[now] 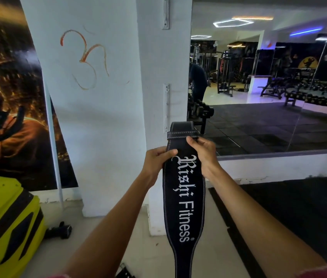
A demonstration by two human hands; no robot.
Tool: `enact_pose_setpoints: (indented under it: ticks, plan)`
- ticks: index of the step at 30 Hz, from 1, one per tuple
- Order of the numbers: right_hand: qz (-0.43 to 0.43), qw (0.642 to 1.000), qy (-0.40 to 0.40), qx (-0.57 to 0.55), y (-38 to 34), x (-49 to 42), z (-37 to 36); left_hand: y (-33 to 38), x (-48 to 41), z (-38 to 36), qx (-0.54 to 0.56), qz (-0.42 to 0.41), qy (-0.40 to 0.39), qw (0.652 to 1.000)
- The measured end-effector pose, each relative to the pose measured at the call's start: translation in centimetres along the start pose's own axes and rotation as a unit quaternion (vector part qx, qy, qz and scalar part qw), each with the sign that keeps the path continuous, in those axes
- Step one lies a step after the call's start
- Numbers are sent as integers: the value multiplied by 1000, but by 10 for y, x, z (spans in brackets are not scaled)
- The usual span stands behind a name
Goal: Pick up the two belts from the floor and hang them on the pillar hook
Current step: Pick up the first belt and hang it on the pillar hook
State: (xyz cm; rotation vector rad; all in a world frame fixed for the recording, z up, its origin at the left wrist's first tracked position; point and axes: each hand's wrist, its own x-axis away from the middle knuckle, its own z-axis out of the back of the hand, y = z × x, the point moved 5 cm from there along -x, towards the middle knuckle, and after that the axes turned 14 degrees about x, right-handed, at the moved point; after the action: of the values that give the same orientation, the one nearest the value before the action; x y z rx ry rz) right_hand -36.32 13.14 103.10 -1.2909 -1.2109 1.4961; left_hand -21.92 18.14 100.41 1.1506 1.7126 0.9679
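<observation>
A wide black belt [184,197] with white stitching and white lettering hangs straight down in front of me. My left hand [156,161] grips its left edge near the top, thumb on the front. My right hand [202,151] pinches the stitched loop strap at the belt's upper end. The belt's top fold sits just right of a white hook strip [166,107] screwed to the white pillar [158,77], near its lower end. Whether the belt touches a hook I cannot tell. A second hook strip [165,15] is higher on the pillar. The second belt is not in sight.
A yellow and black machine [4,227] stands at the lower left, with a dark handle piece [60,230] on the floor beside it. A large mirror [269,87] on the right reflects gym equipment and a person. Black floor mats [279,217] lie on the right.
</observation>
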Motion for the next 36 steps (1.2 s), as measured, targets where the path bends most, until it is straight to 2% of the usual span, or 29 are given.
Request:
enact_pose_setpoints:
  ticks: [3, 5, 7, 10, 13, 17, 20, 23, 27, 32, 36]
  plan:
    - [-21, 1000, 14, -4, 4, -7, 6, -48, 30, 24, -36, 66, -16, 997]
    - [-23, 1000, 4, -8, 7, -6, 4, -56, 36, 35, -78, 94, -30, 992]
    - [-13, 1000, -18, -6, 3, -5, -1, -32, 25, 29, -70, 69, -10, 995]
    - [9, 999, -50, -16, -7, -6, -8, 22, 0, 1, -3, 0, 12, 1000]
    - [29, 998, -48, -5, -11, -7, -6, 50, -19, -18, 23, -4, 7, 1000]
    - [50, 996, -73, 12, 1, 0, -1, 50, -22, -31, 55, 56, 58, 995]
    - [54, 997, -61, 17, 11, 8, -2, 42, -22, -37, 112, 53, 91, 988]
    - [57, 995, -64, 57, 33, 19, 6, 46, -23, -39, 145, 18, 87, 985]
    - [3, 986, -121, 115, 74, 38, 19, 52, -26, -37, 166, -3, 74, 983]
    - [51, 996, -67, 29, 17, 11, 6, 51, -22, -35, 155, -16, 55, 986]
    - [46, 995, -67, 64, 30, 20, 5, 54, -23, -35, 152, -26, 45, 987]
